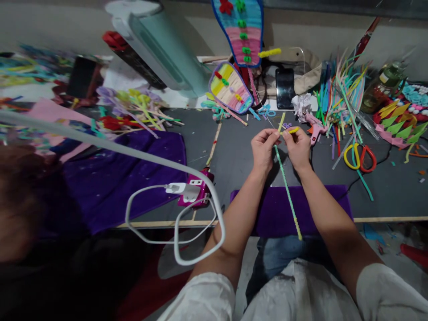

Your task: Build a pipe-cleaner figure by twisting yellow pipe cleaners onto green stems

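Observation:
My left hand (263, 149) is closed, thumb and finger pinching a thin stem wrapped in mint-green pipe cleaner (284, 178). That stem slants down toward my lap and turns yellow at its lower end. Close beside it, my right hand (298, 148) pinches a yellow pipe cleaner (293, 130), whose tip pokes out past the fingers. A second yellow-green piece (281, 121) sticks up between the hands. How these pieces join is hidden by the fingertips. A pink glue gun (316, 128) lies just right of my right hand.
Yellow-and-red-handled scissors (360, 158) lie at right, near bundled pipe cleaners (344, 98). A black phone (285, 88) and colourful wrapped panels (231, 87) stand behind. A white cable (150, 162) loops over a pink power strip (197, 189) at left. Another person (18, 205) sits at far left.

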A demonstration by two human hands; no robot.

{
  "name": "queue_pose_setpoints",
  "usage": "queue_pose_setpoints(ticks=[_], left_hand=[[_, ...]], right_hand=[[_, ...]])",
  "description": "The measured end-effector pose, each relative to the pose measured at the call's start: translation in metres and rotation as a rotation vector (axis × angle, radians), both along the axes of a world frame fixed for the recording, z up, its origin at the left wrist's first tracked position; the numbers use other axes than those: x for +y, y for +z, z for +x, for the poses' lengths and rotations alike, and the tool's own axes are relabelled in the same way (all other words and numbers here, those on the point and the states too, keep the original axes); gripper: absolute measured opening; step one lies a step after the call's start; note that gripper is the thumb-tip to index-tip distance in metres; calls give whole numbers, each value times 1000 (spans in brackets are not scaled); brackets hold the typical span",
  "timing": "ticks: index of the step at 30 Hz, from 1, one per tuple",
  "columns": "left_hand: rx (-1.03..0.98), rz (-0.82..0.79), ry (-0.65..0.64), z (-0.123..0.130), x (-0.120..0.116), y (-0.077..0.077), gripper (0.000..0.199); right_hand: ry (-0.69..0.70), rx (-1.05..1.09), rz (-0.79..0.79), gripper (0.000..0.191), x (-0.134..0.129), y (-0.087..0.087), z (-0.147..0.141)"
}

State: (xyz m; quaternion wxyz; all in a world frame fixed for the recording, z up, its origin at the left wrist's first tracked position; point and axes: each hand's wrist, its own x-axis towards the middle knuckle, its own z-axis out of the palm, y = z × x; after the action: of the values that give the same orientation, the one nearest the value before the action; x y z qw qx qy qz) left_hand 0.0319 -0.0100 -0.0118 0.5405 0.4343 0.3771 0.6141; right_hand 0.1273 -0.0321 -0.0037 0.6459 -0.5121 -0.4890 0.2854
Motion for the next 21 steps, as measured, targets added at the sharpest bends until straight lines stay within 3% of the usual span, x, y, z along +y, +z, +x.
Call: queue_pose_setpoints(ticks=[4,9,16,21], left_hand=[[-17,-13,42,1,1,-1,16],[-4,0,77,0,3,1,17],[-73,-56,-12,2,4,2,23],[-98,-66,-40,2,4,2,27]], right_hand=[[21,24,-47,21,3,-3,-1],[166,271,-214,34,9,-6,3],[45,392,-250,31,10,-3,13],[37,423,-205,26,12,-6,14]])
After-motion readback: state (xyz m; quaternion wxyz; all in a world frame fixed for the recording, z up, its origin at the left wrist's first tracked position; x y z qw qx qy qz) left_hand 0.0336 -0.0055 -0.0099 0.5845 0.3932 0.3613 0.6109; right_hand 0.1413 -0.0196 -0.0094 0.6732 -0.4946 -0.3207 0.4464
